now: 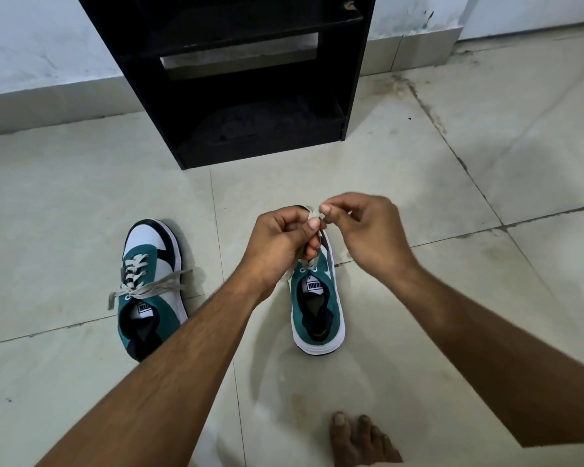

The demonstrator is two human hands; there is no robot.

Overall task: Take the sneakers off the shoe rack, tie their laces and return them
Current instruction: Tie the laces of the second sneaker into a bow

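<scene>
Two teal, white and black sneakers stand on the tiled floor, toes pointing away from me. The left sneaker (149,288) has its grey laces lying loosely crossed over the tongue. Over the right sneaker (317,308), my left hand (284,244) grips a lace of the right sneaker (312,261) pulled up from the eyelets. My right hand (361,227) pinches the same lace's upper end (316,213) between thumb and fingertips. The hands hide the right sneaker's toe and most of its lacing.
A black shoe rack (236,79) with bare shelves stands against the wall just beyond the sneakers. My bare foot (358,439) rests on the floor tiles (486,163) at the bottom of the view.
</scene>
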